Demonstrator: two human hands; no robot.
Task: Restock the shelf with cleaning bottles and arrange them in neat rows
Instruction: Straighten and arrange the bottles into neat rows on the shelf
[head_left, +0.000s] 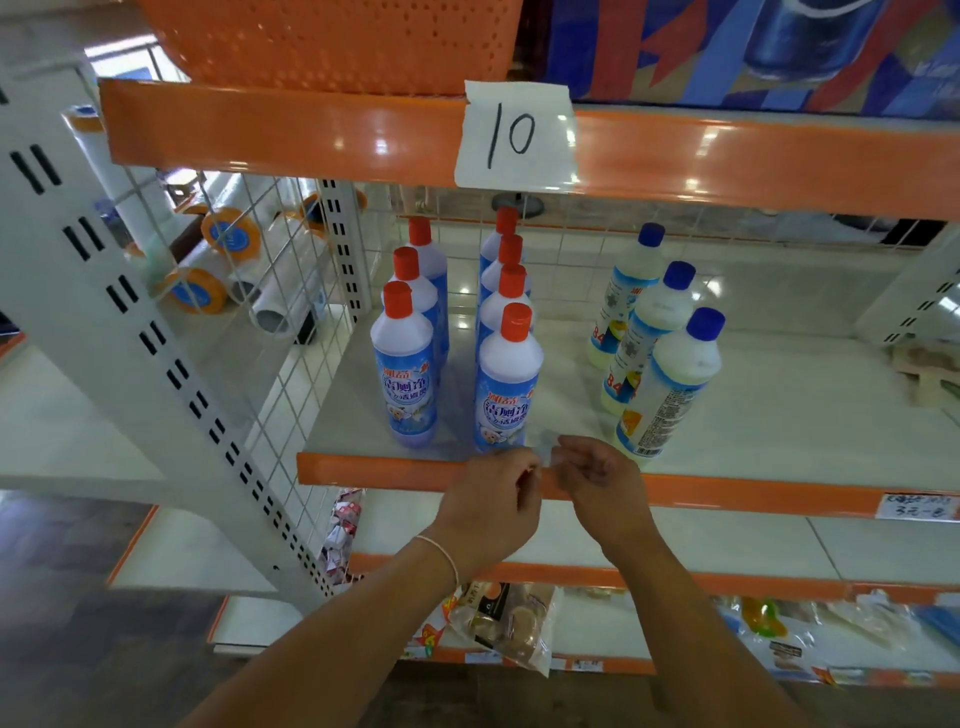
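Standing just beyond my hands, the red-capped bottles (506, 379) form two rows on the shelf (753, 415), blue-capped bottles (670, 384) further right. My left hand (493, 506) and right hand (597, 483) pinch a small clear strip (548, 457) at the orange edge (727, 491).

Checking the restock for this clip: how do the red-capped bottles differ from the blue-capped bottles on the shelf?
The red-capped bottles number seven, in two rows; the blue-capped bottles number three, in one row. Red-capped ones are slim with blue labels; blue-capped ones are stouter, holding pale yellowish liquid. Red-capped ones stand left, blue-capped right. All stand upright on the same shelf.
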